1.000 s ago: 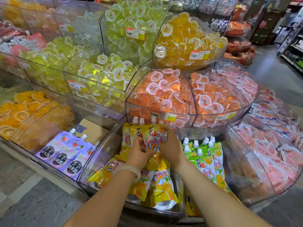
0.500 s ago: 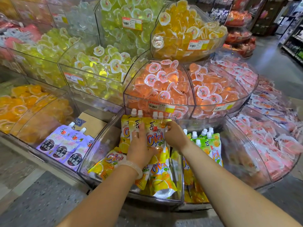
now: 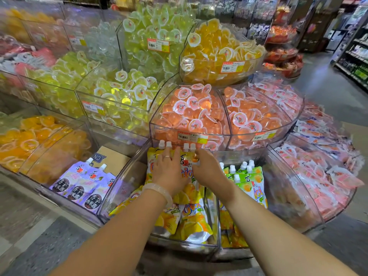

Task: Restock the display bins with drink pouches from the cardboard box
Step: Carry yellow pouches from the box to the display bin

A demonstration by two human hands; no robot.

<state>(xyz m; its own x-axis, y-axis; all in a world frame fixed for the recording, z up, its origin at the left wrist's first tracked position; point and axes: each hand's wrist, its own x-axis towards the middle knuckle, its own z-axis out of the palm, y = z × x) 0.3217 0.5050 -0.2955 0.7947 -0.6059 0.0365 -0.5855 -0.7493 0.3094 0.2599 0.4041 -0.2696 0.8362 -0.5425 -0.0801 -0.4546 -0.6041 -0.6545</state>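
While both my hands, left hand (image 3: 169, 172) and right hand (image 3: 209, 170), press flat-fingered on upright yellow pouches (image 3: 186, 166) at the bin's (image 3: 214, 214) far end, they may topple forward when released

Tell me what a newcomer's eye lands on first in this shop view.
Both hands, left hand and right hand, press upright yellow drink pouches against the back of the clear centre bin. Directly above sits a bin of orange jelly cups; purple pouches stand in the bin to the left.
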